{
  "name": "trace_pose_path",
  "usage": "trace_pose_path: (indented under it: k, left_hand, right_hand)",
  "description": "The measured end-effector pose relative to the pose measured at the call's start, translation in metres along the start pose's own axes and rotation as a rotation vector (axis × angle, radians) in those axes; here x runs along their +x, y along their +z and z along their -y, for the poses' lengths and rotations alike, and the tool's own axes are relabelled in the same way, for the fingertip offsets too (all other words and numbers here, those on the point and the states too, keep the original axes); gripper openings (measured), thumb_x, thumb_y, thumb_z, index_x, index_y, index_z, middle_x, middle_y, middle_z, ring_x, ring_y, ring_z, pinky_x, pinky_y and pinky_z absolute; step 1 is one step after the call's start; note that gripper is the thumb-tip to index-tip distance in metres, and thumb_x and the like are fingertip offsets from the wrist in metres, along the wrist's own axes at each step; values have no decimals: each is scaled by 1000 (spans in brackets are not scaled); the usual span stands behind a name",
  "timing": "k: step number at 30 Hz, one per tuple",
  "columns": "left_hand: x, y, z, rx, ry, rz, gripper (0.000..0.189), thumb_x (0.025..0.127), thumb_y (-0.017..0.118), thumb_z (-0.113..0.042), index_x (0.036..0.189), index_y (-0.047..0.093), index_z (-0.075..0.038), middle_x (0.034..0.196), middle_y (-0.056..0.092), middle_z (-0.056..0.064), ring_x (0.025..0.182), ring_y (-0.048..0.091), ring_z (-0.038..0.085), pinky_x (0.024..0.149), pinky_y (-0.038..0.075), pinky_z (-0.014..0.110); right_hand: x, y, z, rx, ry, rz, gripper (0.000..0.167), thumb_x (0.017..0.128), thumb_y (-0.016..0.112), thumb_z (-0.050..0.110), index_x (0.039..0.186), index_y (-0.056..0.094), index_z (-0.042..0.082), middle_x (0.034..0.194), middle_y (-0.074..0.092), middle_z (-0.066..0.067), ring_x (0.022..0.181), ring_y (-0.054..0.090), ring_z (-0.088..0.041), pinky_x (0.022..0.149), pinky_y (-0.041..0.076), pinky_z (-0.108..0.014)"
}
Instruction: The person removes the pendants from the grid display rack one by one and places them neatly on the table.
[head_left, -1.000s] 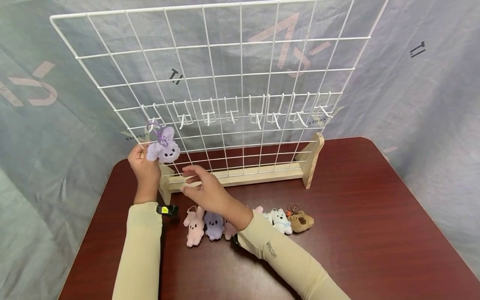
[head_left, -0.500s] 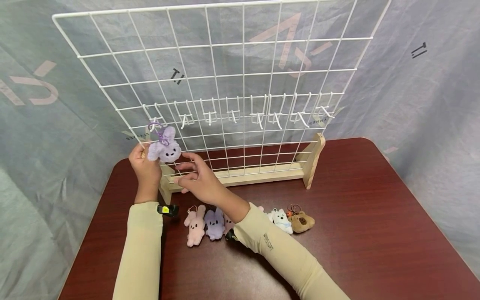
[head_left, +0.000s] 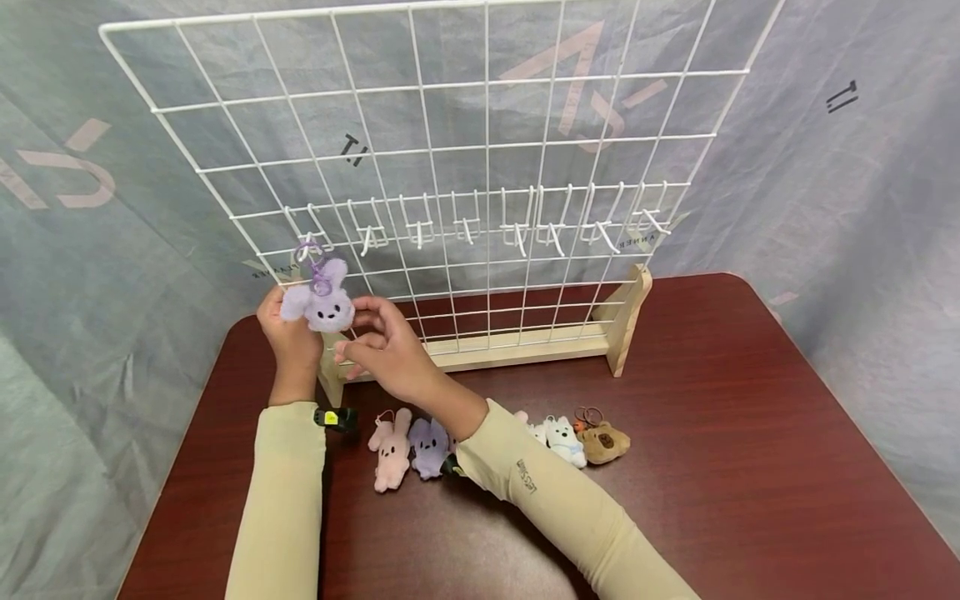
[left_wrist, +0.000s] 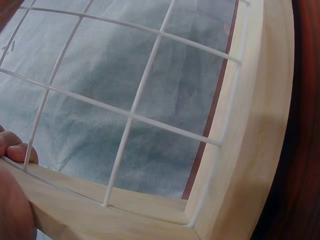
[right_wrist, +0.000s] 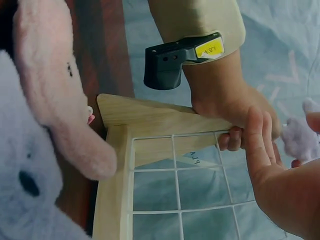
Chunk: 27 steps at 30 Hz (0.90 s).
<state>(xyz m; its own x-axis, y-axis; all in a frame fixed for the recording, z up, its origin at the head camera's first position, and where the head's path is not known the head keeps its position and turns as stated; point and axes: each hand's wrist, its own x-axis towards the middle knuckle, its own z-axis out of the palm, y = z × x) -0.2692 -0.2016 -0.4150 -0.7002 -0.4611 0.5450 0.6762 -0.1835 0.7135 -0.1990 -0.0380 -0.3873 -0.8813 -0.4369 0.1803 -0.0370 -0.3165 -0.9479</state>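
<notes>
A lilac bunny plush keychain [head_left: 330, 310] hangs by its purple ring from the leftmost white hook [head_left: 310, 247] in the head view. My left hand [head_left: 291, 333], partly behind the plush, grips the left side of the white wire grid rack [head_left: 456, 150]. In the left wrist view its fingers [left_wrist: 15, 147] curl behind the wire beside the wooden stand [left_wrist: 260, 100]. My right hand [head_left: 393, 350] is at the plush's right side, fingers loosely bent and thumb apart; its fingertips are at the plush's edge, and I cannot tell whether they touch it.
Several plush keychains lie in a row on the dark red table [head_left: 712, 417]: a pink bunny [head_left: 392, 457], a purple one [head_left: 430, 450], a white bear [head_left: 564, 442] and a brown animal [head_left: 604, 443]. My right forearm covers some. Several bare hooks [head_left: 553, 240] line the grid.
My right hand has moved left and up to the hanging plush. The plush has shifted slightly left and its face has turned. My left hand stays at the rack's side.
</notes>
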Motion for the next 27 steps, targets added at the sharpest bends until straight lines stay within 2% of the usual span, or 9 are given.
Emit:
trace_pose_path:
  k: [2,7,10,14,19,21,23,26,27]
  left_hand:
    - [0,-1,1,-19,-4,-2,31,92,64,11,70,69,-10,66,64,-5,62,54,3,57,42,17]
    - [2,-2,2,87,2,-20,32,98,63,5,73,73,-13,69,67,-6,66,58,3,63,46,18]
    - [3,-2,1,143,-17,-27,39,99,58,6,68,67,-14,64,61,-7,60,54,2,57,42,17]
    - [3,-3,0,165,-46,-20,42,99,52,5,63,57,-15,56,49,-8,49,44,1,46,33,16]
    - [1,-4,0,137,-26,-1,36,97,60,8,70,66,-14,62,58,-7,54,49,2,51,39,17]
    - [1,-4,0,151,-8,2,34,96,60,9,72,70,-14,67,63,-7,60,52,3,56,41,17]
    - [1,-3,-1,177,4,2,36,95,57,10,70,68,-14,66,61,-7,60,51,2,55,39,17]
    - [2,-2,-1,212,-2,-4,39,97,52,8,66,64,-14,63,57,-10,58,48,1,54,36,16]
    - [1,-2,-1,207,0,-4,40,97,52,8,66,62,-14,62,55,-11,58,47,1,53,34,16]
  right_hand:
    - [1,2,2,25,-15,-20,46,98,61,-6,140,41,-3,124,58,-21,85,68,-8,80,66,-49]
    - [4,6,6,65,-52,-71,32,99,62,-8,126,45,-9,115,59,-12,82,70,-4,87,61,-62]
    - [6,7,6,70,-64,-96,37,98,63,-8,131,45,-9,122,60,-13,85,70,-4,84,65,-51]
    - [8,7,8,44,-48,-113,54,97,67,-5,146,44,-3,137,58,-22,99,68,-9,82,64,-27]
    - [10,7,12,-43,-27,-124,66,95,73,2,155,45,6,147,58,-18,115,66,-15,89,61,-24]
    - [11,7,13,-55,-33,-119,66,96,73,3,156,45,7,146,59,-18,112,66,-13,87,62,-24]
    - [11,7,15,-57,-43,-110,64,96,71,1,155,46,6,143,59,-21,107,64,-6,85,61,-22]
    - [11,8,14,-26,-69,-85,58,98,66,-3,153,47,2,138,58,-26,98,64,-4,79,60,-20]
    - [11,8,14,-18,-80,-79,54,99,65,-4,150,48,0,135,58,-27,96,64,-4,81,63,-26]
